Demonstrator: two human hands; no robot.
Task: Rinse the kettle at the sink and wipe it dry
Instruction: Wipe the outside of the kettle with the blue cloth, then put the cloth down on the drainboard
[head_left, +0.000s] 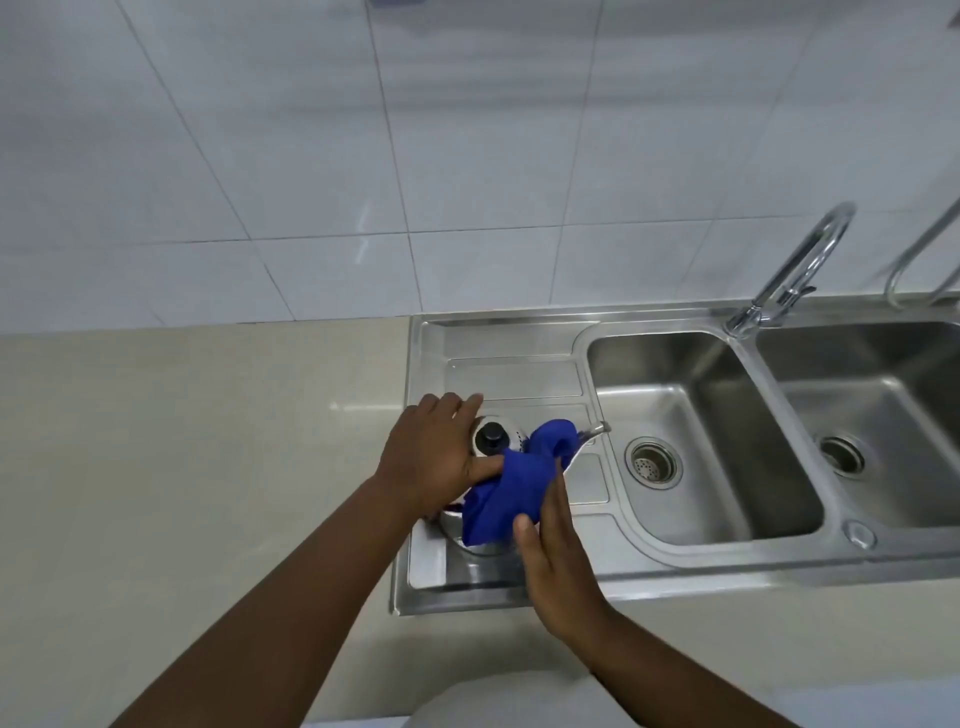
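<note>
A steel kettle (506, 440) with a black lid knob stands on the sink's drainboard (514, 374), its spout pointing right toward the basin. A blue cloth (511, 491) is draped over the kettle's near side and top. My left hand (434, 457) rests on the kettle's left side, thumb touching the cloth. My right hand (553, 558) presses the cloth against the kettle's near right side with flat fingers. Much of the kettle's body is hidden by cloth and hands.
A double steel sink lies to the right: the nearer basin (696, 415) and a second basin (893, 395), each with a drain. A curved chrome tap (800, 265) stands behind them. Beige countertop (182, 441) spreads to the left; white wall tiles behind.
</note>
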